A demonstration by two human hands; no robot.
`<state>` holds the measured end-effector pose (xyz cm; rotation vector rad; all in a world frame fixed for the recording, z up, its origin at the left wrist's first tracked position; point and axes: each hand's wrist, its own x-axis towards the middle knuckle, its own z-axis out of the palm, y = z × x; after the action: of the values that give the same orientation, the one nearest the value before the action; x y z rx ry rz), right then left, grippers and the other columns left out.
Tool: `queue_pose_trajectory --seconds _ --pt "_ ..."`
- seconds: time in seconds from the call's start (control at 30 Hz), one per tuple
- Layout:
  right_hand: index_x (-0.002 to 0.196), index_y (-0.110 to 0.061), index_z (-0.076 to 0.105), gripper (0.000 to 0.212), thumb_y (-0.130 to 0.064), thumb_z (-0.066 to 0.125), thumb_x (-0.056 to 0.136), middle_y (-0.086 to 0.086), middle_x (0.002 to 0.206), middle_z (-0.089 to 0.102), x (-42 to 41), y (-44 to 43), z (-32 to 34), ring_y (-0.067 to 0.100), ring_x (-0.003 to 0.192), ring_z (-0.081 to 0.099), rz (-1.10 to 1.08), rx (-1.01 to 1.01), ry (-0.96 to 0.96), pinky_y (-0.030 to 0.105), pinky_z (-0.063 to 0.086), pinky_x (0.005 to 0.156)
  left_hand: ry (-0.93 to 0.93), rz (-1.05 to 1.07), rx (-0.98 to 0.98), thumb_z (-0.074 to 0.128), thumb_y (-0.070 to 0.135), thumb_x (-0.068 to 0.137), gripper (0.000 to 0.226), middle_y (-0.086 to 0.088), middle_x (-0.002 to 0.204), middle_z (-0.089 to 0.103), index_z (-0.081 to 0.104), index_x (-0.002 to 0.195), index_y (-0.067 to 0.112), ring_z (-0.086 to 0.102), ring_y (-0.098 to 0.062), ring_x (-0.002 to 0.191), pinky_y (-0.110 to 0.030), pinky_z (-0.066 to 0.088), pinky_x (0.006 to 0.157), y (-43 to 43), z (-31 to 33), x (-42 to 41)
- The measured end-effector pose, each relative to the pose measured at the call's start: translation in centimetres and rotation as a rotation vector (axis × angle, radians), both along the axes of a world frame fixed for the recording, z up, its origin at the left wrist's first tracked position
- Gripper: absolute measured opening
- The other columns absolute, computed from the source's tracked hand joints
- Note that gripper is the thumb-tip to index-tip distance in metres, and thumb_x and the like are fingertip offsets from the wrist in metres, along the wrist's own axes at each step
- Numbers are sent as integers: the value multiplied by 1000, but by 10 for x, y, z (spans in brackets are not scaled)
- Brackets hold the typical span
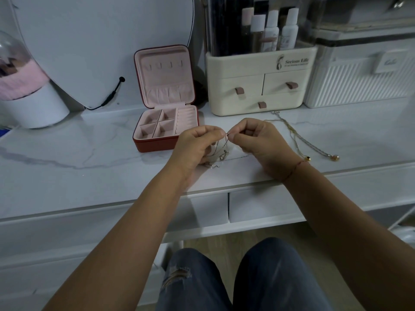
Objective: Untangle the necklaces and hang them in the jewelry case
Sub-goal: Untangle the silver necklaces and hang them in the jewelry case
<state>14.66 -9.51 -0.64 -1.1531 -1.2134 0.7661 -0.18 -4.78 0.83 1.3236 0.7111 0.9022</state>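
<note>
The main risk is a hard pull. The tangled necklaces (221,151) hang in a fine knot between the hands, and drawing the two pinch points apart too firmly would likely cinch the knot tighter or kink a thin chain. A slip is also possible: the chain is thin, and if one pinch loosens, the bundle drops onto the counter (89,153) and may re-tangle with its loose ends lying below. The two separate necklaces (314,143) stretched out just right of the right wrist could be swept by that forearm.

Both hands hover low over the counter's front edge, knuckles up, fingertips almost meeting. The left hand (195,145) has its grip closed, thumb and forefinger pinching the chain. The right hand (260,142) pinches it too, at a small silvery bit, perhaps a clasp. The open jewelry case (157,144) stands just behind the left hand, its lid hooks (164,65) bare.
</note>
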Motion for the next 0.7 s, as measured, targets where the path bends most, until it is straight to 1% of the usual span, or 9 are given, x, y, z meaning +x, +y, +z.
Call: queue_pose_trajectory --seconds 0.1,0.17,0.23,0.27,0.33,0.37,0.5,0.6,0.7 --pt "76 -10 62 15 0 62 87 -4 54 50 0 1 -1 6 49 37 32 -24 38 17 29 49 71 -37 14 61 13 90 23 7 53 42 62 67 15 29 -6 47 -13 24 35 6 -4 -1" --pt "76 -10 62 6 -8 61 81 3 63 52 0 2 0 9 55 44 60 -47 91 19 31 53 98 -65 27 61 18 91 25 6 57 44 59 67 14 31 -7 50 -15 22 38 9 -5 -2" --pt "75 -10 60 6 -13 57 78 6 72 58 2 2 2 10 64 53 79 -74 162 22 36 59 83 -76 3 59 21 93 24 4 60 47 55 71 12 34 -6 51 -16 21 39 11 -5 -4" --pt "75 -9 60 8 -12 56 81 6 75 61 2 2 2 11 67 56 94 -82 197 22 39 62 71 -79 -13 57 22 94 24 4 63 48 55 72 12 34 -5 51 -16 21 39 13 -4 -6" --pt "77 -7 59 12 -9 52 86 6 78 63 3 2 2 14 70 60 143 -93 255 24 44 66 41 -92 -44 55 23 95 26 2 67 51 54 71 13 34 -6 51 -16 22 40 14 -4 -7" --pt "77 -7 59 10 -11 52 82 7 78 63 4 2 2 15 70 60 177 -104 282 25 46 67 16 -99 -65 54 23 95 27 2 67 52 54 70 14 34 -7 52 -16 22 40 14 -3 -7" --pt "72 -10 55 12 -17 46 71 8 78 61 8 -1 4 18 72 59 283 -149 420 29 44 71 -78 -92 -120 50 24 98 26 2 67 51 50 73 17 36 -7 53 -18 23 44 16 -1 -9" --pt "69 -11 51 10 -18 53 62 9 78 61 10 -2 4 22 75 59 345 -140 557 34 41 79 -108 -82 -142 48 26 98 25 2 66 54 49 75 16 39 -7 51 -19 24 44 17 -1 -10" --pt "64 -13 50 8 -21 47 64 8 78 57 12 -2 6 23 78 60 355 -137 700 36 42 90 -106 -79 -122 47 28 99 26 3 57 48 48 75 16 39 -9 48 -19 26 45 17 -2 -11"
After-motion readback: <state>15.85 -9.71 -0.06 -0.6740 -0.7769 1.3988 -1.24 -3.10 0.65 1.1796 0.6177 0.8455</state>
